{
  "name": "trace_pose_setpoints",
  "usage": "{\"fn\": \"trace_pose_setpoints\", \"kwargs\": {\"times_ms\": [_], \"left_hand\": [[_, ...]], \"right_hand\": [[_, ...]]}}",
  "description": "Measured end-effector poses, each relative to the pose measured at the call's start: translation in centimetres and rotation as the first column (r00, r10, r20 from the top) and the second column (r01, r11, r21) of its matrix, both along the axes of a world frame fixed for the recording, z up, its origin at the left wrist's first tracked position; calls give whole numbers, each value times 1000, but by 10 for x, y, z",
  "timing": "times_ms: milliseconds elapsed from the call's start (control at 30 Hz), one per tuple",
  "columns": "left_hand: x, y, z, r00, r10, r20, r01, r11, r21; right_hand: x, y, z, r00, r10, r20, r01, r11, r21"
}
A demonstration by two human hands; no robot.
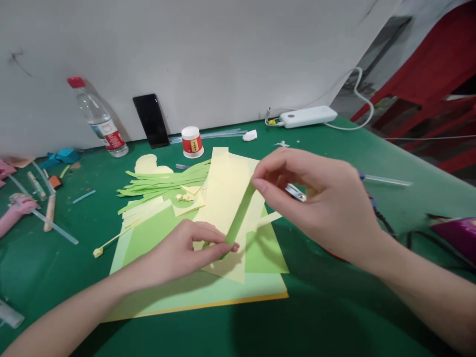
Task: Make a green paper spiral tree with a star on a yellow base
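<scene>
A narrow green paper strip [240, 218] is stretched at a slant between my two hands. My left hand [193, 248] pinches its lower end, where a bit of it curls under the fingers. The upper end is held between thumb and fingertips of my right hand [316, 198]. Below lie pale yellow paper pieces [219, 193] on a stack of green sheets [266, 248]. Left of them is a fanned bundle of cut green strips [167, 181]. Part of a metal tool [296, 192] shows behind my right hand; its kind is hidden.
A bottle [100, 119], a black phone [151, 120] and a red-white paper cup [192, 143] stand along the wall. A white power strip [308, 117] with a cable lies at the back right. Pink glue gun [18, 210] and glue sticks are at left, a purple packet [455, 238] at right.
</scene>
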State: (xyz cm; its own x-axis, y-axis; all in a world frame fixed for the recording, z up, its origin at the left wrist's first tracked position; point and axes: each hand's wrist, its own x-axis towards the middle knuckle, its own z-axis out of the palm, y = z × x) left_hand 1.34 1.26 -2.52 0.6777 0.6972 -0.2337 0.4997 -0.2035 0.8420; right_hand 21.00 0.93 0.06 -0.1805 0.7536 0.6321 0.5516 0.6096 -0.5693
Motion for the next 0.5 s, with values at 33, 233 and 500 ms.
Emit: {"fn": "trace_pose_setpoints", "kwargs": {"times_ms": [33, 233, 500], "left_hand": [[0, 0, -1, 1000, -11, 2, 11, 1000, -6], [-1, 0, -3, 1000, -5, 23, 5, 1000, -6], [-1, 3, -1, 999, 44, 14, -43, 999, -32]], "right_hand": [[1, 0, 1, 1000, -9, -29, 8, 1000, -8], [11, 4, 5, 978, -99, -181, 96, 995, -26], [32, 15, 11, 890, -201, -409, 212, 977, -19]]}}
